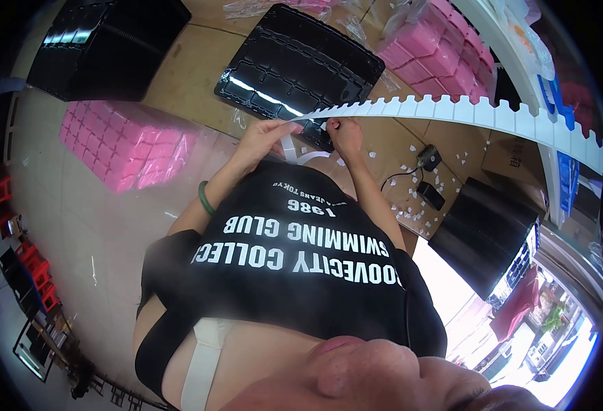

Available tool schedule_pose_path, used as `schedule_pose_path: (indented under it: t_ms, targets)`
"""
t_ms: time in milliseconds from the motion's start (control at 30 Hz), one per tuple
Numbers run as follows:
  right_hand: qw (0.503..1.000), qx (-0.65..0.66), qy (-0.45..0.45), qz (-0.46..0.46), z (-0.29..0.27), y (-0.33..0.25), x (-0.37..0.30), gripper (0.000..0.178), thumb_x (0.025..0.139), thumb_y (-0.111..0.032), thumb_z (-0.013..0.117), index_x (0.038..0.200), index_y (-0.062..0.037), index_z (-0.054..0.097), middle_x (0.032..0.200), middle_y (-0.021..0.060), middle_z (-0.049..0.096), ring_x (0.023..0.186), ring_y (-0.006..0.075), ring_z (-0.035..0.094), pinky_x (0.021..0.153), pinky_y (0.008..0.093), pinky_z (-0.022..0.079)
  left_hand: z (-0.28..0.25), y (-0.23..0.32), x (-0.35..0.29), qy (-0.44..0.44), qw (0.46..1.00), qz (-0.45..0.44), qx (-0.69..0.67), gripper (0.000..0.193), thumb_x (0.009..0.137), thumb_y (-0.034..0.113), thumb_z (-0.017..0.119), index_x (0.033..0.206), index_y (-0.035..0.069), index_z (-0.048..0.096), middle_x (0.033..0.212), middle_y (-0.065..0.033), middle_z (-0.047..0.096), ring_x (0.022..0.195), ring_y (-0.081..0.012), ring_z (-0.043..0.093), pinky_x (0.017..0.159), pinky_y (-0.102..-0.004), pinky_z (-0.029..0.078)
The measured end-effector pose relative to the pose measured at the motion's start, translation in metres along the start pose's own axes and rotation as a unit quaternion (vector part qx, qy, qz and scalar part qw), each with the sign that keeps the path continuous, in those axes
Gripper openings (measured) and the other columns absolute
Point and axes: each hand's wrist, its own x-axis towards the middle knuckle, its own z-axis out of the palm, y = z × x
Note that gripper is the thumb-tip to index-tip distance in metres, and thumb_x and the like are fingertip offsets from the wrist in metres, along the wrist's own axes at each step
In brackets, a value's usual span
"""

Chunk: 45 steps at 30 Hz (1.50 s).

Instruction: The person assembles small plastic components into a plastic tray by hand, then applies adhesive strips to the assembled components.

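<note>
A long white strip with a notched edge runs from my hands out to the far right; its other end curls down in a loop below my hands. My left hand, with a green bangle at its wrist, pinches the strip between thumb and fingers. Close beside it, my right hand is closed with curled fingers just under the notched edge. What sits in those fingers is too small to make out. Just beyond both hands lies a glossy black moulded tray, partly covered by the strip and my fingers.
Pink moulded blocks in clear wrap stand at the left and back right. A black stack is at the far left. White scraps surround a small black device with a cable. A black box and a cardboard box stand right.
</note>
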Motion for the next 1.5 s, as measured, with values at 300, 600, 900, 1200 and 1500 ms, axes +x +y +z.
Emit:
schedule_pose_path:
  t_ms: [300,600,900,1200,1500]
  targets:
    - [0.997,-0.003,-0.058,-0.051,0.002,0.016,0.007,0.013,0.076,-0.021,0.063,0.077,-0.0091,0.069,0.069,0.0109,0.064,0.067,0.03,0.063,0.065,0.0387,0.049,0.004,0.01,0.011,-0.031,0.999,-0.033,-0.006,0.027,0.091,0.023,0.062,0.106,0.002,0.069,0.098,-0.005,0.069,0.073,-0.0121,0.065,0.063,-0.0222,0.052]
    - [0.977,0.164,-0.112,0.084,-0.065,0.001,-0.023,0.019,0.075,-0.02,0.068,0.084,-0.0032,0.068,0.079,0.008,0.066,0.075,0.0189,0.062,0.071,0.0311,0.049,-0.008,0.006,0.012,-0.107,0.994,-0.001,0.003,0.027,0.091,0.022,0.063,0.109,0.002,0.067,0.102,-0.0067,0.069,0.079,-0.011,0.066,0.071,-0.0234,0.053]
    - [0.955,-0.208,-0.044,0.206,-0.161,0.114,-0.177,0.021,0.081,-0.017,0.066,0.097,-0.0041,0.067,0.081,0.0094,0.066,0.077,0.0186,0.064,0.07,0.0292,0.049,-0.011,-0.002,0.016,-0.111,0.99,0.053,0.073,0.027,0.089,0.017,0.064,0.11,-0.001,0.065,0.094,-0.0081,0.071,0.077,-0.0099,0.065,0.071,-0.023,0.051]
    - [0.789,0.548,-0.177,0.214,-0.043,-0.062,-0.043,0.03,0.089,-0.017,0.066,0.112,0.001,0.062,0.1,0.0073,0.067,0.091,0.0128,0.063,0.079,0.0244,0.049,0.006,-0.002,0.018,0.019,0.846,0.325,0.422,0.032,0.086,0.018,0.066,0.114,0.004,0.064,0.068,-0.0109,0.067,0.059,-0.0191,0.068,0.053,-0.0262,0.051]
    - [0.704,0.635,-0.243,0.205,-0.018,-0.075,-0.016,0.024,0.088,-0.013,0.065,0.106,0.0024,0.063,0.094,0.0067,0.066,0.077,0.0111,0.059,0.07,0.023,0.046,-0.021,0.003,0.005,0.079,0.712,0.445,0.537,0.037,0.083,0.018,0.068,0.118,0.008,0.064,0.058,-0.008,0.062,0.048,-0.0211,0.061,0.046,-0.0326,0.046]
